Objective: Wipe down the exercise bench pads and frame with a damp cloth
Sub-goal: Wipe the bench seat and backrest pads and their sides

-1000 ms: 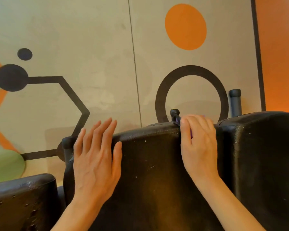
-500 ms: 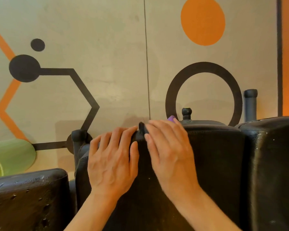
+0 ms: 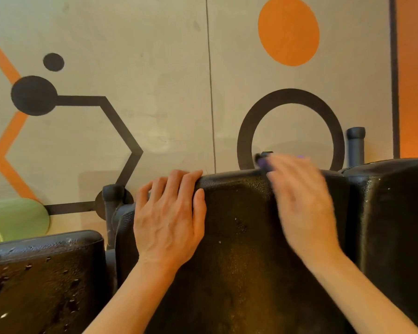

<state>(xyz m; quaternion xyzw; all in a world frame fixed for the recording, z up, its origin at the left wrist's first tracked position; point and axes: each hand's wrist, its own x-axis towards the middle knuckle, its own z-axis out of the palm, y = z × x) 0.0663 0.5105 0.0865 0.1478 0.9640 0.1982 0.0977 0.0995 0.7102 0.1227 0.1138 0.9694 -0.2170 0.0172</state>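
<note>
Left hand: the left hand [image 3: 169, 218] lies flat on the centre pad [image 3: 239, 249] in the middle of the frame, fingertips [image 3: 179, 174] hooked over its top edge, bracing it and holding nothing else.
Right hand: the right hand [image 3: 302, 203], right of centre, is smeared by motion along the same top edge; how its fingers lie cannot be told.
Cloth: a sliver of purple cloth [image 3: 263, 163] shows at the right fingertips, the rest hidden under that hand; whether it is pinched or only pressed is unclear.
Pads: the left pad [image 3: 44, 273] at lower left carries droplets; the right pad [image 3: 396, 225] at the right edge is speckled.
Frame: a capped post [image 3: 355, 145] stands at upper right, another post [image 3: 111, 198] left of the braced hand; both look unwiped, as a judgement.
Risk, cloth: a fast sweep could drag the cloth off the edge and drop it behind the pad against the wall [image 3: 155, 68].
Risk, snag: the cloth could catch on the small knob [image 3: 267, 154] just behind the edge.
Risk, coverage: the left hand hides a patch that may be skipped, and wet vinyl could let it slip.
</note>
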